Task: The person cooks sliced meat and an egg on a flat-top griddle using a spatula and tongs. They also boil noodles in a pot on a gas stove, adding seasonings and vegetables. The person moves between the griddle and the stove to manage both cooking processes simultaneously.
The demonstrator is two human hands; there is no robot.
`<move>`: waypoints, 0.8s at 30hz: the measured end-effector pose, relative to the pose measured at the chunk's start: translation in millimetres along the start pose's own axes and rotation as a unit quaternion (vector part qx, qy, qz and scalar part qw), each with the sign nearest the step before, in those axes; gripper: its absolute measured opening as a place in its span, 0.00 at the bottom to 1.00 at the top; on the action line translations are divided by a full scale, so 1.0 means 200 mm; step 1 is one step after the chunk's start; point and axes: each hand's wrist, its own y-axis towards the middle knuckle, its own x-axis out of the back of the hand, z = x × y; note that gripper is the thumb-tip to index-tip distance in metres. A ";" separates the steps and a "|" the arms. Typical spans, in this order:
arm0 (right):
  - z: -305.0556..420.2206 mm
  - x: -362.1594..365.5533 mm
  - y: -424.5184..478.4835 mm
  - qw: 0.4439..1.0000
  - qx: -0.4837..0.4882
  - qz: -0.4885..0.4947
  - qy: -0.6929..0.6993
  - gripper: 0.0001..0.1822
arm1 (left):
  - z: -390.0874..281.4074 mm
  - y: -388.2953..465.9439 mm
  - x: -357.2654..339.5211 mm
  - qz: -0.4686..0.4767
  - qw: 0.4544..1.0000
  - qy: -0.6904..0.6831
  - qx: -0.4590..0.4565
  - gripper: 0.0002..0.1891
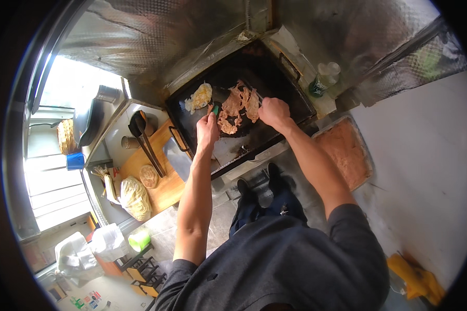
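Note:
Thin slices of meat (233, 104) lie spread over the middle of a black flat griddle (253, 58). A fried egg (199, 98) rests on the same surface, left of the meat. My left hand (208, 130) is closed around a tool with a green part (215, 110), between the egg and the meat; the tool's working end is hard to make out. At the meat's right edge, my right hand (274, 112) grips a slim metal utensil (260, 98), most of it covered by my fingers.
Left of the griddle, a wooden board (167, 151) holds a flatbread (149, 176), a bag of flatbreads (135, 198) and dark tongs (150, 149). A green bottle (318, 86) stands to the right. Below it sits a tray of reddish-brown material (344, 151). Metal handles (290, 67) jut from the griddle's sides.

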 end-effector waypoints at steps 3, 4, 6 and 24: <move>-0.01 0.02 -0.01 1.000 -0.026 -0.005 0.010 0.14 | 0.02 0.00 0.01 -0.006 0.999 -0.015 -0.030 0.20; -0.01 0.02 -0.01 0.999 -0.030 -0.009 0.011 0.14 | 0.03 -0.01 0.03 -0.006 0.999 -0.022 -0.033 0.20; 0.00 0.03 -0.01 1.000 -0.013 -0.014 0.011 0.14 | 0.01 -0.05 0.06 -0.001 0.998 -0.034 -0.045 0.19; 0.09 -0.02 -0.07 0.999 0.020 0.001 0.037 0.15 | 0.02 -0.04 0.08 -0.014 0.998 -0.056 -0.029 0.20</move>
